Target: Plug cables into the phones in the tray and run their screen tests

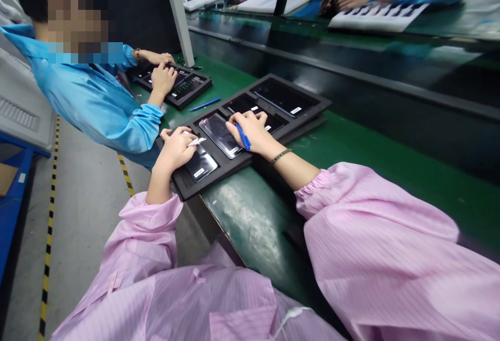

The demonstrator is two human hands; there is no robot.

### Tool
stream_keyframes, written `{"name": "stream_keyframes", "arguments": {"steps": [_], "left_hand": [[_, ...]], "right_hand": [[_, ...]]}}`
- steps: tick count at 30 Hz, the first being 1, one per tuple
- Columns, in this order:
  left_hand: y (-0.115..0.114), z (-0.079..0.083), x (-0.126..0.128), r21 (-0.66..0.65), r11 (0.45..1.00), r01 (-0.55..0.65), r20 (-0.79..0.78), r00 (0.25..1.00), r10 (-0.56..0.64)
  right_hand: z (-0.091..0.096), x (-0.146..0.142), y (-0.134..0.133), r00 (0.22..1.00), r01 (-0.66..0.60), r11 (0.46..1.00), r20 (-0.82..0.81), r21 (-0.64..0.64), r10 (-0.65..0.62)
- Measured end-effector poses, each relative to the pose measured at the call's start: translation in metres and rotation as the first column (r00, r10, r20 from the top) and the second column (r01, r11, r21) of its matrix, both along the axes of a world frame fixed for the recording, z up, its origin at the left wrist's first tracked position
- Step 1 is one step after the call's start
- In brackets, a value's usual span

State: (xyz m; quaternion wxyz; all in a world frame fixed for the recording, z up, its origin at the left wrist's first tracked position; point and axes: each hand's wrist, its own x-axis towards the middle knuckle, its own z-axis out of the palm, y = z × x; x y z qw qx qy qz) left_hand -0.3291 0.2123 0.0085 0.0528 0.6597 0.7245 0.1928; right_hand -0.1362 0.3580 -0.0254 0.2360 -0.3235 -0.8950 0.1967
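My left hand (176,149) is over the near left end of a black foam tray (244,163), its fingers curled. A small white pointed thing (197,142) sticks out of it; its exact kind is unclear. Under that hand lies a phone screen (202,165) with a white label. My right hand (252,130) holds a blue pen (242,137) against its palm, fingers bent down over the tray's middle. Beside it lies a second phone screen (221,134). Another dark screen (284,97) fills the far right slot. The right fingertips partly hide the slot between.
A co-worker in a blue smock (89,101) sits at the left, hands over another black tray (189,91). Another blue pen (205,104) lies on the green table (332,148). More people work across the line near white trays (377,18). The table edge runs below my hands.
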Motion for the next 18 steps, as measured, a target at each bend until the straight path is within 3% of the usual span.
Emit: {"name": "stream_keyframes", "arguments": {"steps": [11, 14, 18], "left_hand": [[-0.002, -0.005, 0.005, 0.100, 0.995, 0.004, -0.038, 0.999, 0.000], [-0.002, -0.007, 0.005, 0.119, 0.993, -0.014, -0.021, 1.000, 0.017], [-0.002, -0.011, 0.006, 0.147, 0.988, -0.034, -0.001, 0.999, 0.035]], "right_hand": [[0.005, -0.005, -0.002, 0.999, 0.019, 0.999, 0.031, 0.032, -0.020], [0.008, 0.011, 0.015, 0.988, 0.157, 0.984, -0.024, 0.088, -0.156], [0.006, 0.058, 0.061, 0.902, 0.431, 0.895, -0.085, 0.112, -0.424]]}}
